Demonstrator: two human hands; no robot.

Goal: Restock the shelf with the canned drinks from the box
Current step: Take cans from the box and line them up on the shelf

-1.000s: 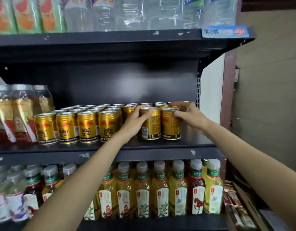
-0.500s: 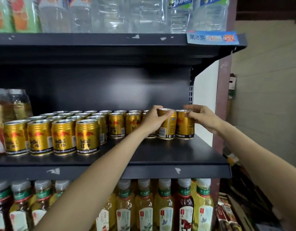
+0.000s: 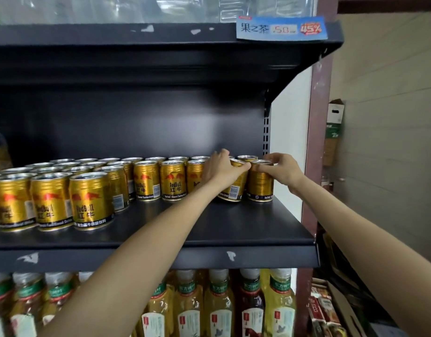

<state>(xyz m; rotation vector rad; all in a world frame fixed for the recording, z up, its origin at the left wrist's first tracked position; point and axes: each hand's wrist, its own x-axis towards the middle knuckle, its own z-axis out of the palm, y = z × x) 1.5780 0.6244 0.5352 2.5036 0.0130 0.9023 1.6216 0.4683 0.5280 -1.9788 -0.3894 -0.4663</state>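
Observation:
Several gold Red Bull cans (image 3: 91,200) stand in rows on the dark middle shelf (image 3: 246,229). At the right end of the rows, my left hand (image 3: 223,166) grips the top of one gold can (image 3: 232,192), which tilts slightly. Beside it, my right hand (image 3: 281,167) holds the rim of another gold can (image 3: 260,186), which stands upright near the shelf's right end. Both cans sit deep on the shelf, in line with the back rows. The box is not in view.
Clear water bottles fill the top shelf above a blue price tag (image 3: 281,29). Tea bottles (image 3: 219,307) line the shelf below. The front right of the middle shelf is bare. A cardboard box flap (image 3: 334,132) and packaged goods (image 3: 323,310) sit to the right by the wall.
Both hands have pushed the two cans back and to the right along the shelf, from near the front edge into line with the rear rows. The view has shifted downward and closer.

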